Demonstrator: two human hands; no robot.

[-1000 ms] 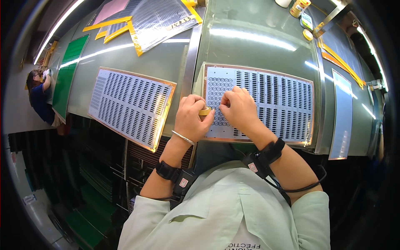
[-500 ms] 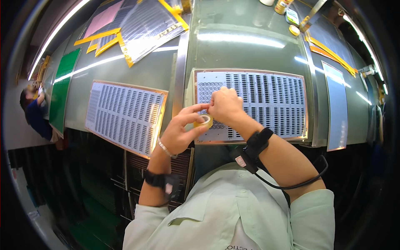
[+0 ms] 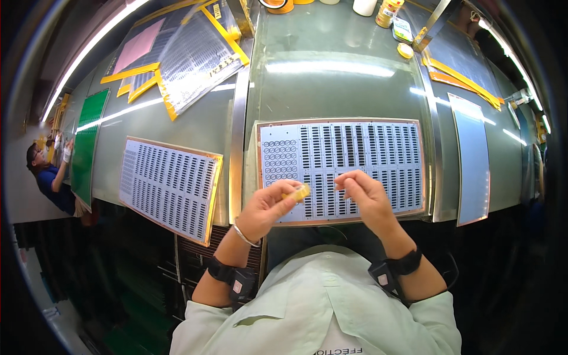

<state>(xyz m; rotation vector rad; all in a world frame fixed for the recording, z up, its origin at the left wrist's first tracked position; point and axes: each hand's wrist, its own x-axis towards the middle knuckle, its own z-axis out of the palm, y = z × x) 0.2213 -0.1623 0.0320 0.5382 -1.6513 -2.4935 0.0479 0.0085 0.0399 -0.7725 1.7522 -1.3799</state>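
A small roll of yellowish tape (image 3: 299,193) is pinched between the thumb and fingers of my left hand (image 3: 264,207). The roll is tilted over the lower left part of a circuit panel (image 3: 390,142), white with rows of dark slots, a copper-coloured edge and a block of small circles at its left. To the right of the roll, my right hand (image 3: 370,200) hovers over the panel's lower middle. Its thumb and forefinger are pressed together; whatever may be between them is too small to see. The two hands are apart.
A similar slotted panel (image 3: 168,186) lies to the left, past a metal strip (image 3: 239,112). Clear yellow-edged film sheets (image 3: 195,65) lie beyond it. At the far left a person (image 3: 50,171) works by a green board (image 3: 90,142). A pale blue panel (image 3: 471,160) is at the right.
My hands, together at the tape roll before, have separated. My right hand has moved right and nearer me, off the circles. The roll has turned in my left hand. The view has shifted slightly.
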